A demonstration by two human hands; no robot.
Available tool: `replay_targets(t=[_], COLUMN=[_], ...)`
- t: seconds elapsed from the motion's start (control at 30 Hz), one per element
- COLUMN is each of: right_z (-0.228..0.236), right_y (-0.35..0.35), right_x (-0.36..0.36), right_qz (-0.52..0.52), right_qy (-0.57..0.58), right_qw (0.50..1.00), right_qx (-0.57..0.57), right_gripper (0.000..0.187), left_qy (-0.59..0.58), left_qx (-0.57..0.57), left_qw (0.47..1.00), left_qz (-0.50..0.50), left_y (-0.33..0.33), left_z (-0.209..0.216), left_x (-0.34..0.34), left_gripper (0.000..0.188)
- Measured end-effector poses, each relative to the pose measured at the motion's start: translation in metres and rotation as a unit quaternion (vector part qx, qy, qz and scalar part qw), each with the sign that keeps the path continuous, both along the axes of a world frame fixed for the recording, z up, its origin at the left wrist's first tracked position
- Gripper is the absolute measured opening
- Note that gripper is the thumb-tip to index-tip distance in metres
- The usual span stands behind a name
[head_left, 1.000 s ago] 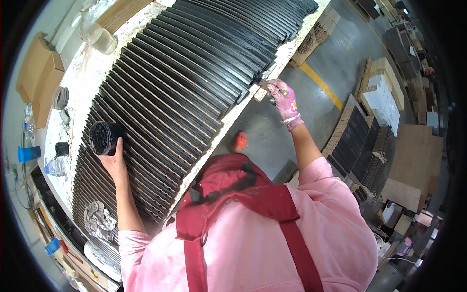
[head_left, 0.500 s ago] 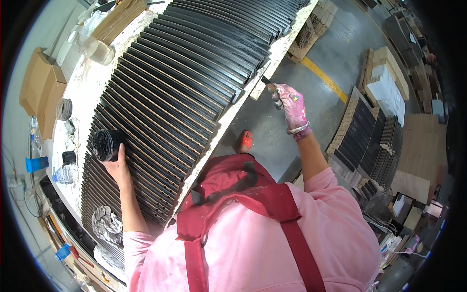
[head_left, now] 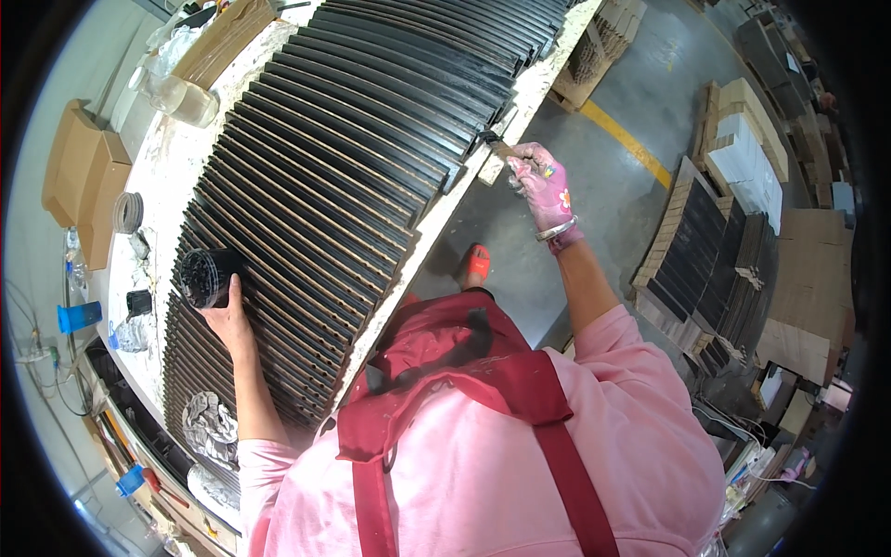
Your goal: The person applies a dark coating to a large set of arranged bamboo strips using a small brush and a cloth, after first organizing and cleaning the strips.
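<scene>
Long black-coated strips (head_left: 316, 176) lie side by side across a paint-spattered white table, their cut edges pale between them. My bare left hand (head_left: 230, 320) is wrapped round a clear tub of black paint (head_left: 206, 277) over the left part of the strips. In a pink, paint-stained glove, my right hand (head_left: 536, 181) grips the handle of a paintbrush (head_left: 499, 147). The brush's black bristles are at the right ends of the strips, by the table edge. Whether the bristles touch a strip, I cannot tell.
Along the table's far left stand a clear jug (head_left: 181, 100), an open cardboard box (head_left: 91, 186) and a roll of tape (head_left: 127, 213). Crumpled paper (head_left: 210, 425) rests on the strips at lower left. Stacked boards (head_left: 696, 251) occupy the floor at right, past a yellow line (head_left: 626, 141).
My right hand has moved left toward the strips, bringing the brush from beyond the table edge to their ends. The left hand still holds the tub in nearly the same place.
</scene>
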State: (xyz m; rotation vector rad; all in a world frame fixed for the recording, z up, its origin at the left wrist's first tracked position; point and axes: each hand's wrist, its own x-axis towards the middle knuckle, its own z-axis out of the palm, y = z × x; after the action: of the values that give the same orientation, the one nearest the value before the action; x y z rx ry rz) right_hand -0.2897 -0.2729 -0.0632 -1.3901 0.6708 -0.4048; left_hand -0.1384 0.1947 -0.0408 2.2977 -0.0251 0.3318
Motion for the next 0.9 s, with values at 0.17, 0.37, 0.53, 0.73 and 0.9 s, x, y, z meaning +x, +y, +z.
replay_targets(t=[0.17, 0.37, 0.53, 0.73, 0.9], right_z=[-0.003, -0.024, -0.013, 0.0, 0.001], right_y=[0.001, -0.01, -0.016, -0.012, -0.014], right_x=[0.004, 0.014, 0.012, 0.006, 0.008], right_qz=[0.007, 0.016, -0.035, 0.026, -0.036], right_qy=[-0.013, -0.038, -0.084, -0.008, -0.033], right_qw=[1.0, 0.991, 0.979, 0.985, 0.969], right_qx=[-0.019, -0.128, -0.184, -0.168, -0.241], right_gripper=[0.014, 0.013, 0.017, 0.016, 0.013], left_qy=[-0.012, 0.014, 0.03, 0.01, 0.009], left_qx=[0.007, 0.002, 0.004, 0.019, -0.013], left_qw=[1.0, 1.0, 0.999, 0.999, 0.999], left_qz=[0.016, 0.01, 0.014, 0.03, 0.036], left_y=[0.001, -0.003, -0.005, -0.004, -0.009], left_z=[-0.004, 0.001, 0.005, 0.001, 0.001], left_x=[0.0, -0.001, -0.002, -0.001, 0.002], left_gripper=[0.069, 0.072, 0.073, 0.074, 0.076])
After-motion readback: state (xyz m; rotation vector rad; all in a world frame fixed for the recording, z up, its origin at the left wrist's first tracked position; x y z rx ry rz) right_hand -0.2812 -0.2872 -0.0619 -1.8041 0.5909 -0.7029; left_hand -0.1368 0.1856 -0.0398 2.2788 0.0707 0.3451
